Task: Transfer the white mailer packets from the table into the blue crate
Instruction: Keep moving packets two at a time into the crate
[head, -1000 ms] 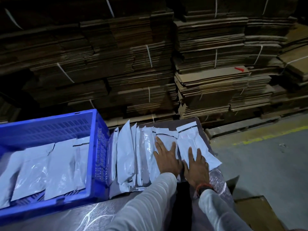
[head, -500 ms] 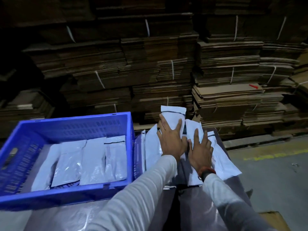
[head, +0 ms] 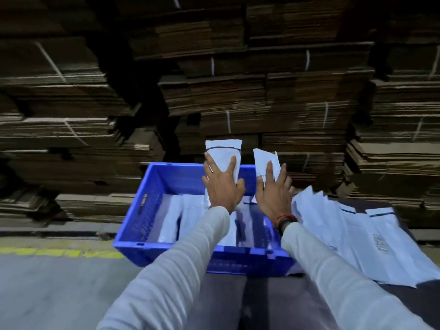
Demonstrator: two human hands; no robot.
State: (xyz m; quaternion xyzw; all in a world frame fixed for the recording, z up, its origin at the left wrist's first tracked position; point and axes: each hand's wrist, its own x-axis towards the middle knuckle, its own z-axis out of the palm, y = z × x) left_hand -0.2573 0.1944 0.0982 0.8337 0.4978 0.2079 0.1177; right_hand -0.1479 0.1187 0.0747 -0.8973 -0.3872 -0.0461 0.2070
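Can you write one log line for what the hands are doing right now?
left hand: holds packet | right hand: holds packet | both over blue crate | more packets on table

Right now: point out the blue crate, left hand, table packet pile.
blue crate (head: 152,210): head view, left wall.
left hand (head: 222,189): head view, back of hand.
table packet pile (head: 357,239): head view, top packet.

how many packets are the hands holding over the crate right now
2: one in the left hand, a packet with a black line; one in the right hand, a smaller-looking packet. Both are above the blue crate. More stacked behind either can't be ruled out.
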